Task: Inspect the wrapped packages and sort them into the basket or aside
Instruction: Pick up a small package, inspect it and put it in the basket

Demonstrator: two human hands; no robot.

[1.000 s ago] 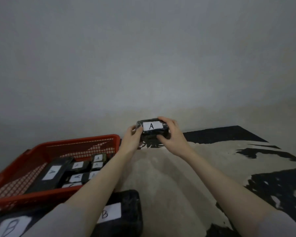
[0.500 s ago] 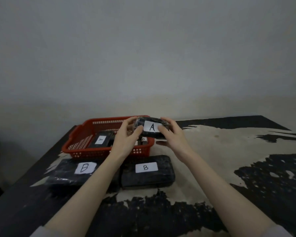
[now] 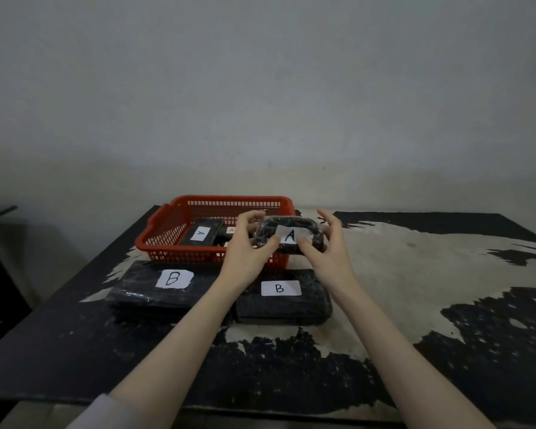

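Inspection step: left hand (image 3: 245, 253) and right hand (image 3: 327, 252) together grasp the package marked A (image 3: 290, 235), held above the table at the red basket (image 3: 180, 212)'s 4 o'clock corner. Likely next: lower it into the basket beside other A packages.

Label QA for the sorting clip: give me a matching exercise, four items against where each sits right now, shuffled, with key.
Items:
1. Red plastic mesh basket
2. Black wrapped package labelled A with the long flat shape
3. Black wrapped package labelled A, small and rounded
4. Black wrapped package labelled B, right one

Places:
a. held between left hand and right hand
b. inside the basket
c. on the table, in front of the basket
d. at the table's far left

Pairs: 1-d, 2-b, 3-a, 4-c
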